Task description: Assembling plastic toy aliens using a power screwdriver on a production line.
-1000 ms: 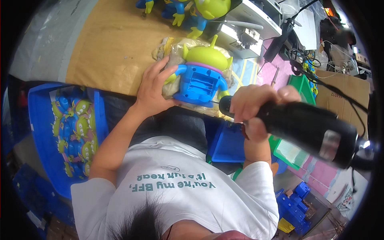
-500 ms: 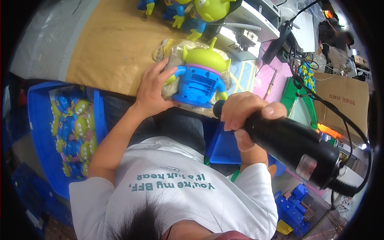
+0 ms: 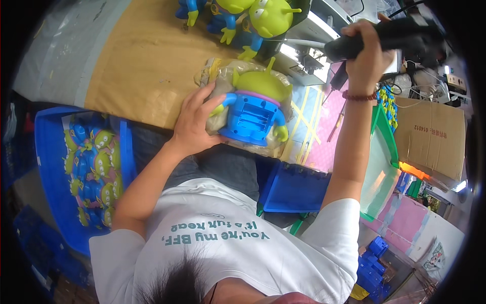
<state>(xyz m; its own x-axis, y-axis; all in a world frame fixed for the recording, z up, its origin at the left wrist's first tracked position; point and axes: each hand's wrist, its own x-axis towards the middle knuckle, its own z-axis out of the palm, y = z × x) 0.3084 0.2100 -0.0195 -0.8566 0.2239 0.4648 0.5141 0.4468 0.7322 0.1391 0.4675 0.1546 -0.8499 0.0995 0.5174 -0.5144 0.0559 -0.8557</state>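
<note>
A green and blue alien toy figure point(image 3: 251, 115) lies face down on a plastic-wrapped pad point(image 3: 216, 81) at the table's edge, its open battery compartment facing up. My left hand point(image 3: 195, 119) grips the figure's left side, thumb at its lower edge and fingers by its arm. At the upper right, my right hand point(image 3: 368, 53) is wrapped round a black electric screwdriver point(image 3: 400, 39), held up well away from the figure. The screwdriver's far end is blurred.
Several more alien figures point(image 3: 268, 17) stand at the table's far side, beside a white power box point(image 3: 304, 63). At left, a blue bin point(image 3: 50, 167) holds many figures. Another blue bin point(image 3: 296, 190) sits below the table edge. A cardboard box point(image 3: 430, 134) and green-edged tray point(image 3: 377, 167) are at right.
My right hand has carried the electric screwdriver from beside the figure's lower right up and away to the upper right. My left hand stays on the figure.
</note>
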